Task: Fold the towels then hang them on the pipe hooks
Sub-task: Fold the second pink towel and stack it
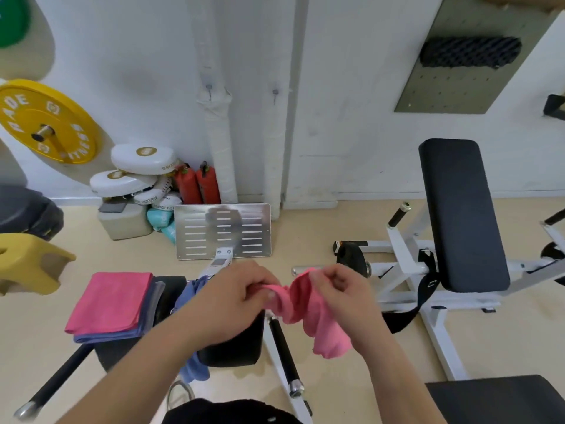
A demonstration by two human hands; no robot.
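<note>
Folded towel stack (111,304) lies well left of the grip, on black pad (238,347). Left hand (235,298) pinches pink towel (324,328) at its bunched top; right hand (342,293) pinches just beside, rest hanging crumpled below. Pipe hooks (209,88) well above both.

The pink towel (318,319) bunched between the left hand (241,296) and the right hand (339,289) is soft, matt cloth. Left of the left hand, the folded towels (110,304) are the same matt cloth. Beyond the hands, a slotted footplate (223,231) is bright, brushed metal. Right of the right hand, the bench pad (461,215) looks like smooth black vinyl, on a white-painted metal frame (400,255).
</note>
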